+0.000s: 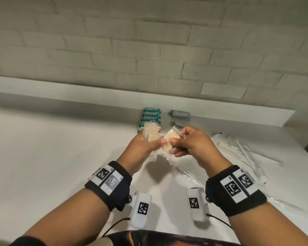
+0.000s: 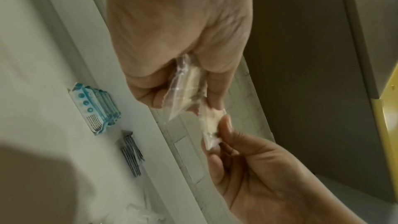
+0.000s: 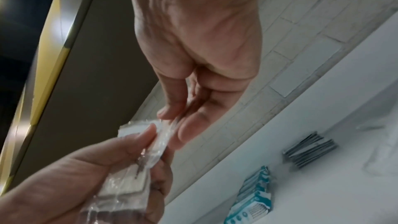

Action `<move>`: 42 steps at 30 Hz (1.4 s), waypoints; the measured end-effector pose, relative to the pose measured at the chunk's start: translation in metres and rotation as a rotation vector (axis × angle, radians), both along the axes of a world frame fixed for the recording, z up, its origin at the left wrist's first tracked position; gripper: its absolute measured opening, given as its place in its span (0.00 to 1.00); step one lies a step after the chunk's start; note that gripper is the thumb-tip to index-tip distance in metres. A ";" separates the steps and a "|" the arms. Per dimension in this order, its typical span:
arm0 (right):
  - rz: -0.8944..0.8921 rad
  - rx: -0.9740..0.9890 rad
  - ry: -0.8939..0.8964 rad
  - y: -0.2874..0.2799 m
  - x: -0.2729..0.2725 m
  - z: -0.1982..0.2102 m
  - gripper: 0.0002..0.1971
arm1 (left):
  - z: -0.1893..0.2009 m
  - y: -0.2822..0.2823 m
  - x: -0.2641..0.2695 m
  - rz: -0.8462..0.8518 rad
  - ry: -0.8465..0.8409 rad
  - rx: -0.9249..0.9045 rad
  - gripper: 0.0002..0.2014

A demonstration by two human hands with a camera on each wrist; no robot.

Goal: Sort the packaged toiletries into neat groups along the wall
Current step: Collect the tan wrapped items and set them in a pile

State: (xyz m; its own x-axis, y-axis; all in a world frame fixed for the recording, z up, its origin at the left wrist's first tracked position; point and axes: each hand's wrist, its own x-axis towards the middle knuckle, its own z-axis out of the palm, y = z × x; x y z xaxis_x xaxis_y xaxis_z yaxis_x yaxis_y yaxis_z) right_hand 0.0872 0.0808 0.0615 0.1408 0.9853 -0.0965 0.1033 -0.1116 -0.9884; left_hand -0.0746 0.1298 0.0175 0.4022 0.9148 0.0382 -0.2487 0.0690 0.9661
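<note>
My fingers (image 1: 161,140) on the left hand (image 1: 146,144) curl round a small stack of clear-wrapped cream packets (image 1: 150,133), thumb pressed on its face, while the right hand (image 1: 190,141) pinches one more cream packet (image 1: 169,139) by its edge between thumb and forefinger, its near corner touching the stack. Both hands hover above the white bench (image 1: 52,148), in front of the brick wall (image 1: 149,41). Behind them, a row of teal packets (image 1: 150,119) and a pile of grey sachets (image 1: 180,115) already sit in groups against the wall's ledge.

As I judge it, the step is adding this single packet to the stack. To do it well I should slide it flat onto the stack's face, square the edges with my left thumb, and only then let the right pinch go; the film looks slippery, so a loose squeeze could fan the stack out. The stack then belongs by the wall beside the teal row.

I cannot count the packets in my left hand, nor read any print. To my right lie long clear-wrapped white items (image 1: 247,153), too pale and blurred to name, and my hands cover the front of the teal row.
</note>
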 end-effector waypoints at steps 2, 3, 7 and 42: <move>-0.018 0.014 -0.038 0.000 0.002 -0.002 0.10 | -0.001 -0.002 0.001 -0.030 0.015 -0.015 0.30; -0.025 0.029 -0.058 0.001 0.004 -0.003 0.09 | -0.001 -0.002 0.001 -0.017 0.020 -0.019 0.30; 0.022 0.063 -0.138 0.005 0.007 -0.001 0.06 | 0.000 -0.003 -0.004 0.012 0.109 -0.003 0.25; 0.003 0.021 -0.074 0.007 -0.039 -0.019 0.03 | -0.003 -0.018 -0.037 0.161 -0.115 -0.074 0.12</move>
